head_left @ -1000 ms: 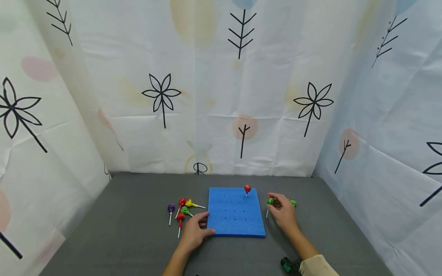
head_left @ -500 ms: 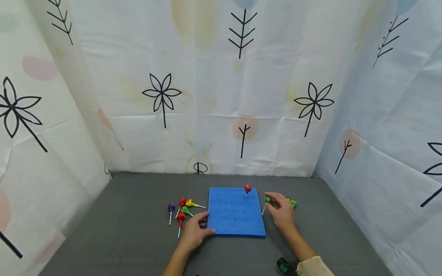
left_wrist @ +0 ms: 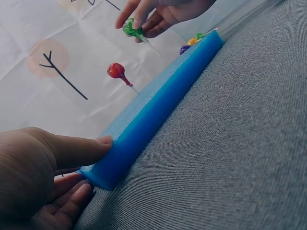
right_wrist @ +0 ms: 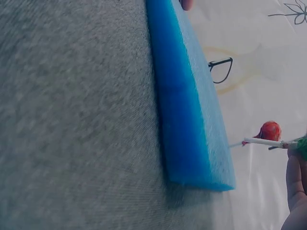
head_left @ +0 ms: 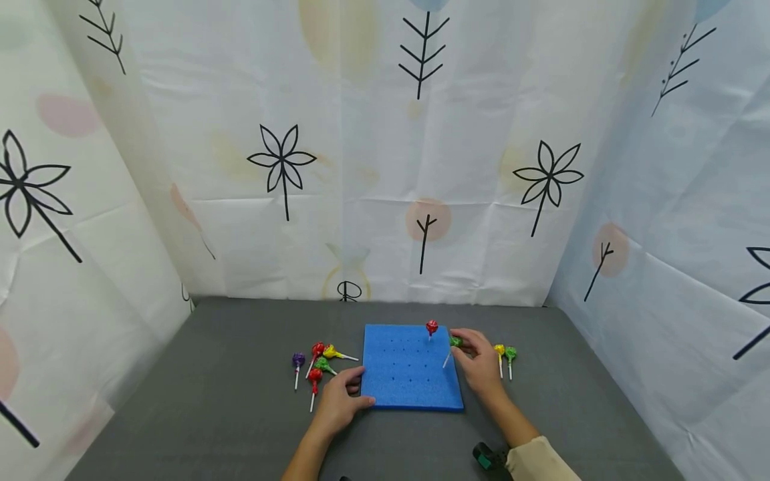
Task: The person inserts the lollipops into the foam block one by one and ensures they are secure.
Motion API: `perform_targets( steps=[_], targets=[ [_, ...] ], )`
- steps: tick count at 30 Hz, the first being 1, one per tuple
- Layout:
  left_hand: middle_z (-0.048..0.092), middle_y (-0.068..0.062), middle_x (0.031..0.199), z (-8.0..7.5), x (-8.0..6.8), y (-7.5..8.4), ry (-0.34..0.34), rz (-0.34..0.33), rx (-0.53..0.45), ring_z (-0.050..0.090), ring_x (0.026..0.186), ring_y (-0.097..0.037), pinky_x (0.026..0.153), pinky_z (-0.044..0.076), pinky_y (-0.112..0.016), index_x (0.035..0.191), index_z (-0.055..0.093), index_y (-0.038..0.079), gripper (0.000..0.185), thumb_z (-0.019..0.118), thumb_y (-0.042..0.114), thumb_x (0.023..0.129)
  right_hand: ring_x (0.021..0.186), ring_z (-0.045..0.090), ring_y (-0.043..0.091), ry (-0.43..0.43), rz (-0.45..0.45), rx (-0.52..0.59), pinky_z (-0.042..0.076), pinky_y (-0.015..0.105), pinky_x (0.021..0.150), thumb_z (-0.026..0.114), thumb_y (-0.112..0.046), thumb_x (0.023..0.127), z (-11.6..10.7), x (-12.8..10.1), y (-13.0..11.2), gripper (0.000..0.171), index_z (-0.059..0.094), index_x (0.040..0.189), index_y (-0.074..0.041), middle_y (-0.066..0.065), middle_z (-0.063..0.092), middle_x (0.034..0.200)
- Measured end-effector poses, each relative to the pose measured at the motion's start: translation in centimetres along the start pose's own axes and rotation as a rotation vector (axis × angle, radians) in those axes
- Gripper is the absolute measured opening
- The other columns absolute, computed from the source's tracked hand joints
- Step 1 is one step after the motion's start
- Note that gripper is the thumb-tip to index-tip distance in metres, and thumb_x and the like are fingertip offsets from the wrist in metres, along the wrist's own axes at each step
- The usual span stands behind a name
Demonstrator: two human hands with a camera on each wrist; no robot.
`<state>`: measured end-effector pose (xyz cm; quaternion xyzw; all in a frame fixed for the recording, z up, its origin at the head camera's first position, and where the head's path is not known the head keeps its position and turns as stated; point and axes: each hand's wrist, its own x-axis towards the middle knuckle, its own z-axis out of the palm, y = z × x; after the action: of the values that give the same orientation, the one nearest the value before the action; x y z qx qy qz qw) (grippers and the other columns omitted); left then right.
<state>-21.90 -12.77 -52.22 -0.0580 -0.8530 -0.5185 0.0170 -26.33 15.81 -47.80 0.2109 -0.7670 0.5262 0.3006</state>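
A blue foam board with rows of holes lies on the grey table; a red lollipop stands in a hole near its far right corner. My left hand holds the board's near left corner, thumb on top. My right hand pinches a green lollipop at the board's right edge, its stick slanting down over the foam. The left wrist view shows that green lollipop held above the board. In the right wrist view the white stick hangs above the board.
Several loose lollipops, purple, red, yellow and green, lie left of the board. A yellow lollipop and a green lollipop lie to its right. Patterned cloth walls close in the table on three sides. A dark device sits at my right wrist.
My right hand lifted the green lollipop from the table right of the board and carried it left to the board's right edge. The left hand stayed put.
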Motion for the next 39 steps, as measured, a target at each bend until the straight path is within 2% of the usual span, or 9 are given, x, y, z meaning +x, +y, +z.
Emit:
perform_targets(
  steps=[3, 9, 16, 19, 23, 27, 34, 39],
  targets=[
    [0.06, -0.022, 0.119, 0.0, 0.0, 0.0, 0.001, 0.01, 0.003, 0.062, 0.103, -0.034, 0.086, 0.052, -0.046, 0.129, 0.057, -0.005, 0.064, 0.085, 0.01, 0.074, 0.084, 0.064, 0.04, -0.014, 0.006, -0.007, 0.053, 0.019, 0.077, 0.066, 0.018, 0.081, 0.2, 0.6, -1.8, 0.027, 0.066, 0.107, 0.012, 0.025, 0.063, 0.104],
    [0.061, -0.021, 0.118, 0.0, -0.1, 0.0, 0.006, 0.019, 0.006, 0.062, 0.102, -0.034, 0.085, 0.052, -0.046, 0.129, 0.058, -0.005, 0.063, 0.085, 0.009, 0.073, 0.09, 0.062, 0.037, -0.045, 0.022, -0.012, 0.051, 0.018, 0.081, 0.064, 0.014, 0.086, 0.9, 1.2, -2.1, 0.025, 0.066, 0.11, 0.009, 0.023, 0.063, 0.107],
    [0.061, -0.02, 0.119, 0.0, -0.1, 0.1, 0.005, -0.003, 0.018, 0.062, 0.102, -0.033, 0.086, 0.052, -0.046, 0.13, 0.058, -0.003, 0.064, 0.085, 0.011, 0.074, 0.09, 0.064, 0.031, -0.039, 0.018, 0.002, 0.051, 0.017, 0.08, 0.067, 0.009, 0.086, 2.7, 1.9, 0.9, 0.026, 0.069, 0.111, 0.002, 0.015, 0.065, 0.108],
    [0.061, -0.02, 0.119, 0.0, -0.1, 0.2, 0.005, -0.009, 0.014, 0.062, 0.103, -0.032, 0.086, 0.052, -0.046, 0.13, 0.058, -0.003, 0.064, 0.085, 0.011, 0.074, 0.09, 0.065, 0.027, -0.039, -0.015, -0.016, 0.054, 0.026, 0.078, 0.069, 0.007, 0.086, 3.3, 2.3, 1.5, 0.027, 0.069, 0.111, 0.0, 0.012, 0.066, 0.107],
    [0.06, -0.02, 0.12, 0.0, 0.0, 0.2, 0.002, -0.013, 0.009, 0.062, 0.103, -0.032, 0.087, 0.051, -0.046, 0.13, 0.057, -0.003, 0.064, 0.085, 0.011, 0.074, 0.088, 0.064, 0.024, -0.041, -0.083, -0.038, 0.055, 0.044, 0.074, 0.071, 0.006, 0.085, 4.0, 2.8, 1.7, 0.026, 0.069, 0.11, -0.001, 0.01, 0.066, 0.105],
    [0.06, -0.02, 0.12, 0.0, 0.0, 0.2, 0.003, -0.013, 0.008, 0.061, 0.104, -0.032, 0.087, 0.051, -0.047, 0.13, 0.057, -0.002, 0.064, 0.085, 0.011, 0.074, 0.089, 0.063, 0.023, -0.046, -0.102, -0.072, 0.052, 0.051, 0.075, 0.071, 0.003, 0.085, 4.4, 3.3, 1.5, 0.025, 0.069, 0.11, -0.002, 0.008, 0.067, 0.104],
    [0.06, -0.02, 0.121, 0.0, 0.0, 0.0, 0.005, -0.003, 0.007, 0.061, 0.104, -0.033, 0.087, 0.051, -0.046, 0.13, 0.057, -0.002, 0.064, 0.085, 0.01, 0.074, 0.1, 0.058, 0.023, -0.067, -0.044, -0.14, 0.05, 0.05, 0.082, 0.072, -0.003, 0.087, 4.8, 3.9, 1.1, 0.025, 0.07, 0.111, -0.007, 0.005, 0.067, 0.11],
    [0.06, -0.021, 0.12, 0.0, 0.0, 0.0, 0.006, 0.003, 0.002, 0.062, 0.104, -0.033, 0.087, 0.052, -0.046, 0.13, 0.057, -0.003, 0.064, 0.085, 0.01, 0.074, 0.103, 0.055, 0.023, -0.085, -0.041, -0.194, 0.048, 0.046, 0.083, 0.074, -0.005, 0.086, 5.1, 4.3, 1.3, 0.025, 0.071, 0.11, -0.009, 0.003, 0.068, 0.109]
  ],
)
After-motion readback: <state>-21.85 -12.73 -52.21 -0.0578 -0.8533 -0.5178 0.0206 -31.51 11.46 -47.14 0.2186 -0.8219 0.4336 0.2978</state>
